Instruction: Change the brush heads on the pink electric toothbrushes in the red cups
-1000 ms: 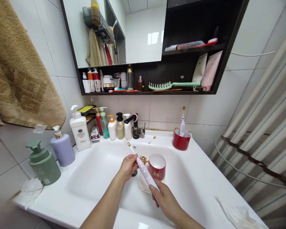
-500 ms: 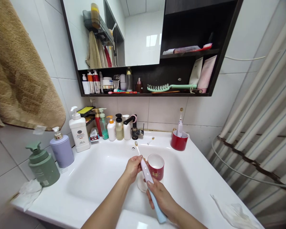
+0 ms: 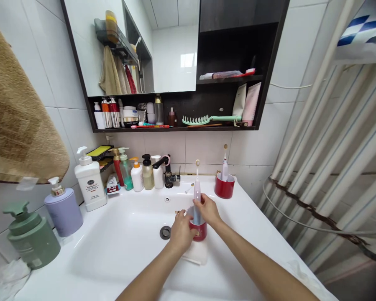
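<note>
Electric toothbrush [image 3: 197,189] stands near upright between my 2 hands, long axis close to vertical, blue lower end in mouth of red cup [image 3: 201,233]; I can't tell if base touches cup floor. Right hand [image 3: 208,210] nearer to brush, fingers pinched narrow on handle from right. Left hand [image 3: 182,230] curled around cup's left side, thumb in front. Cup in smooth white sink [image 3: 128,234]. Brush slim, plastic, pink fading to blue. Cup round, glossy. 2nd red cup [image 3: 224,189] on rim behind, rightward.
</note>
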